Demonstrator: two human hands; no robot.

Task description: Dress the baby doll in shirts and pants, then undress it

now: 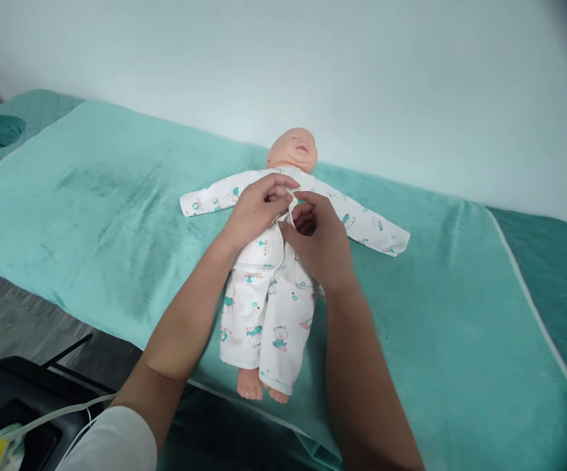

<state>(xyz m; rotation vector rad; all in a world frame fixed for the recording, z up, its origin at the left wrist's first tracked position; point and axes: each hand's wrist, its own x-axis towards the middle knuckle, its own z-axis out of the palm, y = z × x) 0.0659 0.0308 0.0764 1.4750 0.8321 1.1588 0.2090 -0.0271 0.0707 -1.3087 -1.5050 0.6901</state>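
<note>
1. A pale wall (361, 78) runs along the far side.
2. A light teal blanket (91, 196) covers the bed from the left to the near right. A darker teal sheet (558, 275) shows past it at the right edge.
3. A black object (13, 399) sits on the floor at the near left, partly cut off.
4. A baby doll (293, 149) lies on its back in the middle of the blanket. Its head is at the far end, its bare feet are at the near edge, and its arms are spread to the left and right.
5. The doll wears a white printed suit (263, 314), whose sleeves lie flat on the blanket.
6. The left hand (256, 209) rests on the doll's chest with its fingers curled, pinching the suit's front edge (292, 208) just below the neck.
7. The right hand (323, 245) is just beside it, touching it. Its fingers are bent, and thumb and forefinger nip the same edge from the right.
</note>
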